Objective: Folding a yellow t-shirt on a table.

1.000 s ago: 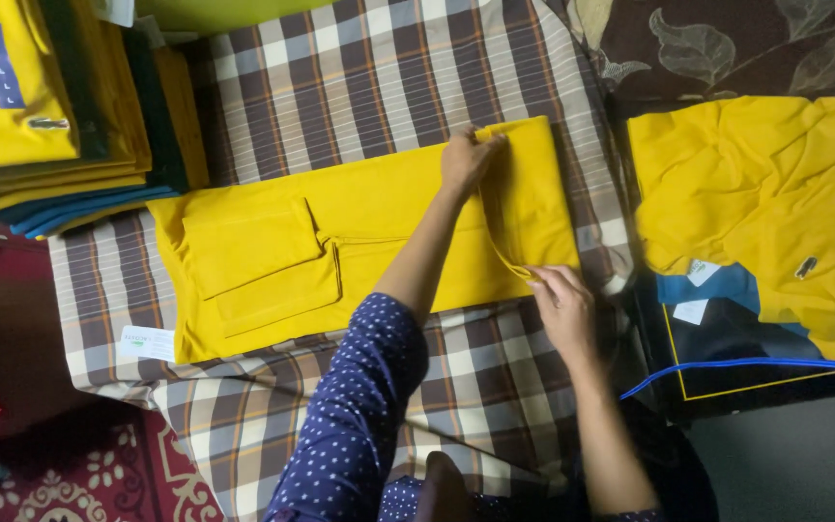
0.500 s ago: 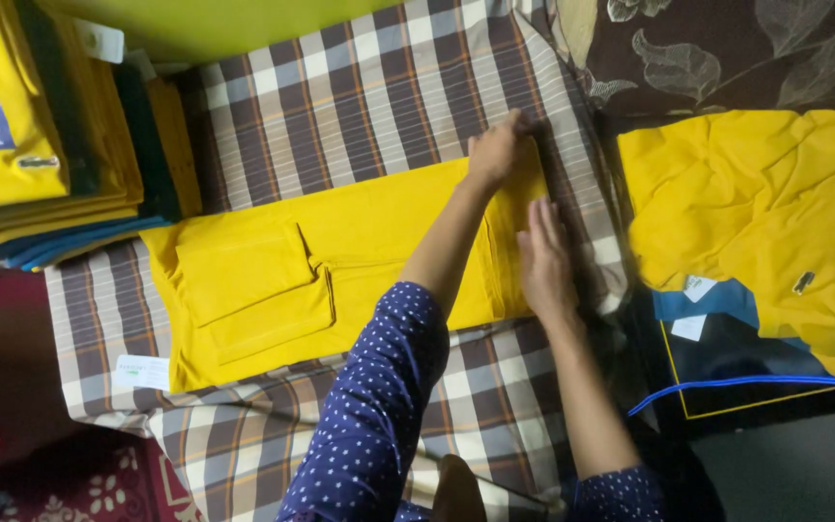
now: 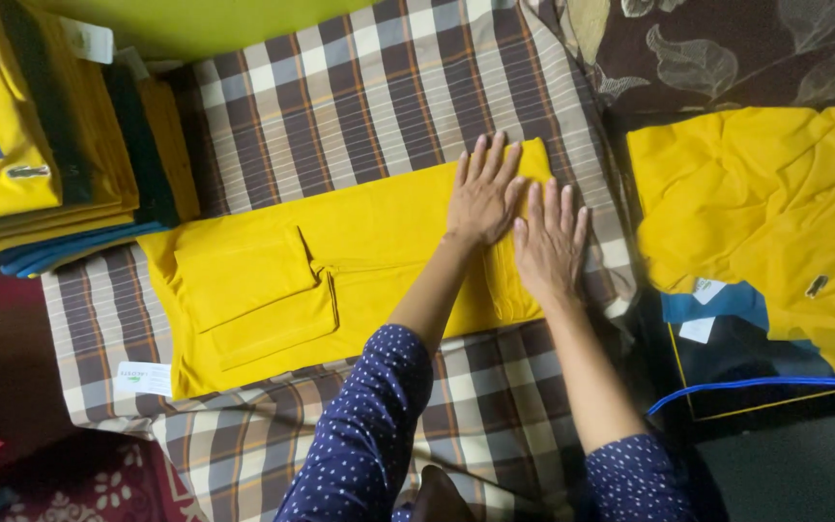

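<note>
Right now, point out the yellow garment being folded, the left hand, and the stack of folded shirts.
yellow garment [image 3: 379, 222]: head view, flat middle panel.
left hand [image 3: 483, 193]: head view, back of the hand.
stack of folded shirts [image 3: 12, 164]: head view, top yellow shirt.

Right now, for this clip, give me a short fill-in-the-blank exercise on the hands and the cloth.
1. Both hands, left hand and right hand, lie ____ on the folded yellow garment.
2. The garment rests on a brown-and-white ____ cloth.
3. The stack of folded shirts sits at the picture's upper ____.
Missing words: flat; checked; left.
</note>
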